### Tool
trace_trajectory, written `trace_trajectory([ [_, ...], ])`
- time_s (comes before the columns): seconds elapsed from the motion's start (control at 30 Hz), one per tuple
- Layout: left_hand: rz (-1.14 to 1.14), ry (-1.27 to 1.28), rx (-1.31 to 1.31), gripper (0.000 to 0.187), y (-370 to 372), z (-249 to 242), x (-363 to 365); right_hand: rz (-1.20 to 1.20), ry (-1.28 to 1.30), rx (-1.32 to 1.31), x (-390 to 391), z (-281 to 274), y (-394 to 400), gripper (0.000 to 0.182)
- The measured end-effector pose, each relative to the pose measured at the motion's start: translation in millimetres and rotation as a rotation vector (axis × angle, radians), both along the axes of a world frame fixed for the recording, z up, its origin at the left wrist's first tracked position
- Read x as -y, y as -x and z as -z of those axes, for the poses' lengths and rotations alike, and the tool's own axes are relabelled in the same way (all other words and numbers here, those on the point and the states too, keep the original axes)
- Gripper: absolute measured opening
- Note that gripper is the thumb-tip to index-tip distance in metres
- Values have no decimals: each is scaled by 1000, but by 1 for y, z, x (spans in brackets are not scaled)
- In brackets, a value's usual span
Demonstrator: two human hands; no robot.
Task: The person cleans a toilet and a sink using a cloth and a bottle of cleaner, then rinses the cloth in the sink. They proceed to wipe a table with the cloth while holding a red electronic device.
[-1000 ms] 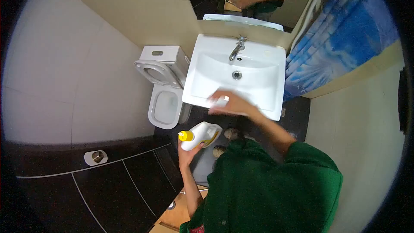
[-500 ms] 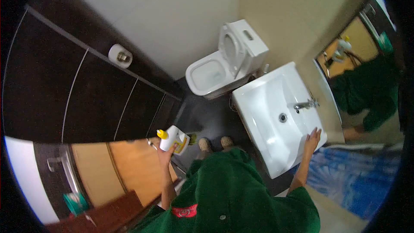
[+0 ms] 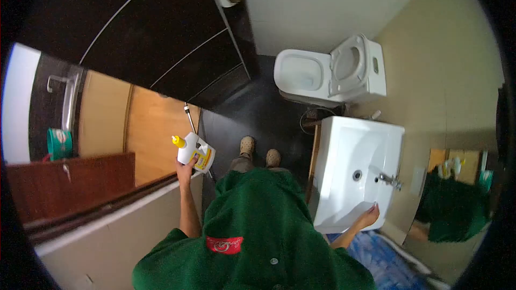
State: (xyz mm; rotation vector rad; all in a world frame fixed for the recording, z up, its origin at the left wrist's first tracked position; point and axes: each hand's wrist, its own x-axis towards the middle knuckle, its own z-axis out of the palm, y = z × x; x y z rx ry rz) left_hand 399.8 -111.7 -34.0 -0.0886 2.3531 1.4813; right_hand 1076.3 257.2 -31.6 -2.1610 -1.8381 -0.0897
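My left hand (image 3: 186, 167) is wrapped round a white plastic bottle (image 3: 201, 151) with a yellow nozzle cap and a yellow label. The bottle is tilted, its cap pointing up and left in this view, over the dark floor by the doorway. My right hand (image 3: 367, 218) is over the near end of the white washbasin (image 3: 325, 182), fingers loosely bent with nothing seen in them. Its fingertips point toward the chrome tap (image 3: 388, 180). The drain (image 3: 357, 175) lies in the middle of the basin.
Beyond the washbasin stands a white toilet (image 3: 303, 73) with its lid raised. A dark panelled door (image 3: 156, 37) spans the upper left. A thin pole (image 3: 190, 118) leans behind the bottle. Below the basin hangs a blue patterned curtain (image 3: 371, 260); a mirror (image 3: 454, 198) is at right.
My view has turned, shifting the toilet and basin to the right. My right hand has come off the basin's rim and moved in over the bowl. The left still holds the bottle.
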Motion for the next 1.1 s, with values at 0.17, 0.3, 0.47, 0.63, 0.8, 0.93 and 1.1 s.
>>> trace_trajectory([
  [0.17, -183, -69, -51, 60, 7, 17, 6, -183, -33, -283, -69, -3, 159, 33],
  [0.3, -371, -4, -115, 56, 25, 49, 28, -445, -88, -451, -158, 16, 292, 35],
  [0.47, -491, 21, -214, 57, 64, 114, 61, -604, 136, -338, -262, 83, 442, 44],
  [0.63, -581, 23, -226, 57, 109, 111, 99, -535, 290, -12, -270, 173, 544, 60],
  [0.8, -751, -12, -302, 60, 164, 98, 142, -1065, 703, -64, -163, 360, 651, 62],
  [0.93, -927, 40, -333, 59, 175, 88, 157, -1350, 867, 70, -77, 419, 739, 59],
  [1.1, -1056, 147, -355, 58, 217, 59, 185, -988, 1364, 156, 17, 265, 887, 52],
])
